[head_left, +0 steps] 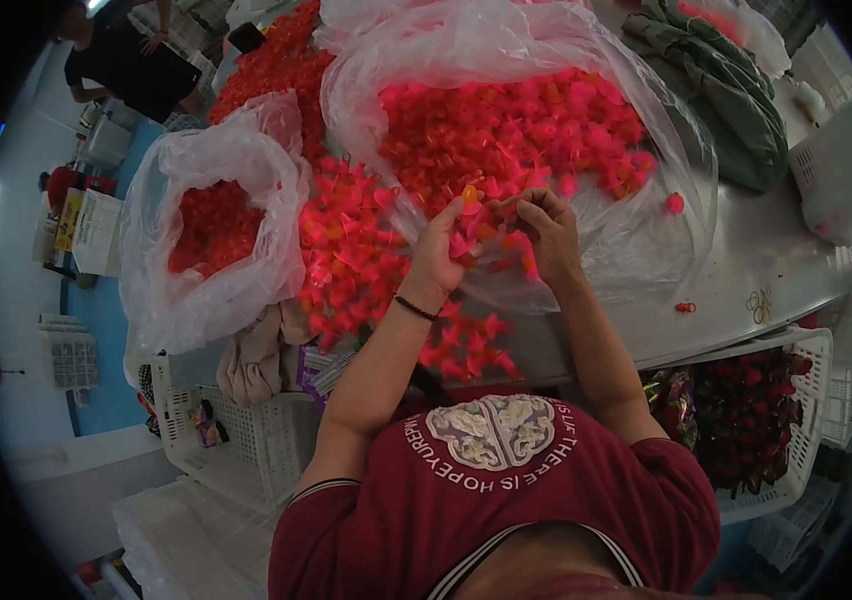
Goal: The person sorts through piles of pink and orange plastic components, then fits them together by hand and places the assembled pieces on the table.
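Note:
My left hand (pixel 436 248), with a dark beaded bracelet on the wrist, pinches a small orange-and-pink plastic piece (pixel 470 196) between thumb and fingers. Close beside it, my right hand (pixel 554 235) has its fingertips drawn together; whatever they hold is too small to make out. Both hands are above the front edge of a large clear plastic bag (pixel 586 235) that lies open and holds many bright pink pieces (pixel 516 130). A loose heap of pink and orange-red pieces (pixel 341 250) spreads over the metal table to the left of my left hand.
At left stands an open plastic bag (pixel 151 255) of red pieces (pixel 214 228). Rubber bands (pixel 759 305) and a single red piece (pixel 685 308) lie on the metal table (pixel 646 325). A white crate (pixel 814 400) holds dark red items. Another person (pixel 136 60) stands at the far left.

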### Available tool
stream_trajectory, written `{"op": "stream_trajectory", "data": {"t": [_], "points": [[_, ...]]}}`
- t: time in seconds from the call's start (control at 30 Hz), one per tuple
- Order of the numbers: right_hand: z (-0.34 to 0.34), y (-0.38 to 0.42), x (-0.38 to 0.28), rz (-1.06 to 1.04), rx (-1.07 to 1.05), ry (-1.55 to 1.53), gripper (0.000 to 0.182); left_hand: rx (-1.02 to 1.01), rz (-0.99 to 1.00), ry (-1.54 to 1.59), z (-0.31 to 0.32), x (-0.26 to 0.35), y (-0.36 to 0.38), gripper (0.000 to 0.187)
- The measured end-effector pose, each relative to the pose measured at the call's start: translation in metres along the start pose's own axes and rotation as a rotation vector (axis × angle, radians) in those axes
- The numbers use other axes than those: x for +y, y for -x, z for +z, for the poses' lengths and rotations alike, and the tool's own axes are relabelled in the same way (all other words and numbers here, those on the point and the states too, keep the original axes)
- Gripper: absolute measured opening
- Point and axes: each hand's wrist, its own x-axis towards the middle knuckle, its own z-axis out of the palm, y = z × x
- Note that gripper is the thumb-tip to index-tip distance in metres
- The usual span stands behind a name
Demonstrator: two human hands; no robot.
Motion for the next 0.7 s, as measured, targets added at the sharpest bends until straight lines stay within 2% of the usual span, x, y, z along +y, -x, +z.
{"op": "stream_trajectory", "data": {"t": [0.13, 0.17, 0.23, 0.37, 0.43, 0.47, 0.53, 0.57, 0.63, 0.7], "points": [[-0.003, -0.001, 0.006, 0.009, 0.029, -0.011, 0.006, -0.128, 0.031, 0.012, -0.011, 0.001, -0.002, 0.036], [-0.005, -0.001, 0.006, 0.016, 0.046, 0.008, 0.006, -0.127, 0.031, 0.014, -0.014, 0.0, -0.003, 0.036], [-0.003, -0.001, 0.006, 0.029, 0.039, -0.015, 0.006, 0.01, 0.055, -0.066, -0.006, 0.0, 0.004, 0.035], [-0.007, -0.001, 0.007, 0.032, -0.029, -0.073, 0.006, -0.003, 0.094, -0.188, 0.004, 0.0, 0.015, 0.031], [-0.007, -0.002, 0.007, 0.013, -0.038, -0.086, 0.006, -0.093, 0.226, -0.396, -0.002, -0.001, 0.012, 0.031], [-0.006, -0.002, 0.007, -0.007, -0.052, -0.098, 0.006, -0.092, 0.225, -0.396, -0.004, -0.002, 0.012, 0.031], [-0.005, -0.002, 0.006, -0.015, -0.083, -0.072, 0.007, 0.027, 0.323, -0.863, -0.003, 0.001, 0.015, 0.035], [-0.004, -0.001, 0.006, -0.023, -0.112, -0.045, 0.008, 0.029, 0.324, -0.865, -0.003, 0.0, 0.015, 0.035], [-0.001, 0.0, 0.006, -0.031, -0.126, -0.017, 0.009, 0.012, 0.546, -1.063, -0.003, -0.003, 0.015, 0.039], [-0.001, 0.0, 0.007, -0.041, -0.14, 0.015, 0.009, 0.061, 0.592, -0.997, 0.002, -0.008, 0.017, 0.037]]}}
